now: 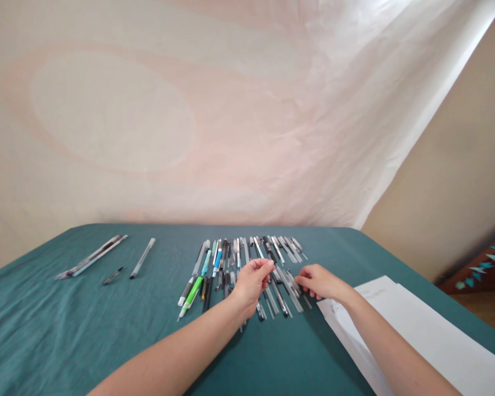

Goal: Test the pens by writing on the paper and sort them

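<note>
Dark-green cloth-covered counter [107,330]; I see slim clear plastic pens [291,291] right of the lime-green pen [192,295]. Left hand's [251,283] grip pressed together; right hand's [319,281], I can't tell. Light touch, neighbours undisturbed!

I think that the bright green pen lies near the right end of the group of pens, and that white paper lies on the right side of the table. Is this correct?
Not entirely. The head view shows the bright green pen near the left end of the group of pens, while white paper does lie on the right side of the table.
</note>
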The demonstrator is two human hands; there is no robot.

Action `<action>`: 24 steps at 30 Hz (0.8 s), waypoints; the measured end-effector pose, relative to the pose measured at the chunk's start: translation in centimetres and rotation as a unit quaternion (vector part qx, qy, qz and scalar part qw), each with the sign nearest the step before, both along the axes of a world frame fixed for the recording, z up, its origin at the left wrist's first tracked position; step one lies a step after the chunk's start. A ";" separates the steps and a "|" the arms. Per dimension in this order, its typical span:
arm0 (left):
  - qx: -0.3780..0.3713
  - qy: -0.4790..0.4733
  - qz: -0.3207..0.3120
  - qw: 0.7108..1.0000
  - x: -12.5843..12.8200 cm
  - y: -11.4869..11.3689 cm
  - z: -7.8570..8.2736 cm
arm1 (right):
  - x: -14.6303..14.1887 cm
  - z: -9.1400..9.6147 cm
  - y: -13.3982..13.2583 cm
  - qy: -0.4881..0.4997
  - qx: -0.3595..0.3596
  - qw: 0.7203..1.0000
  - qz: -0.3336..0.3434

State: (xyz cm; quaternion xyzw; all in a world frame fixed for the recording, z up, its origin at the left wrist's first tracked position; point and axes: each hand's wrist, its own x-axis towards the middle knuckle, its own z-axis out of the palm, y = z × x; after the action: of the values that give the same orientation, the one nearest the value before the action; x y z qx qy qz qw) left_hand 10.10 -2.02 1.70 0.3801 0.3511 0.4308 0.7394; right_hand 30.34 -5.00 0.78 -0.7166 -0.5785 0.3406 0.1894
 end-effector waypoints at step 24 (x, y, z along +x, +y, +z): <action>0.049 0.040 -0.033 0.997 0.2 -0.7 -0.6 | -5.2 3.4 -1.6 0.214 0.138 0.965 0.058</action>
State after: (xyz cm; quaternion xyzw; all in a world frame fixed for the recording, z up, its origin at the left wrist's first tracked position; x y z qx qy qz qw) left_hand 10.27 -2.70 1.09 0.4441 0.3458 0.4073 0.7192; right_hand 25.14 -6.63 4.17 -0.5593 -0.6067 0.4127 0.3857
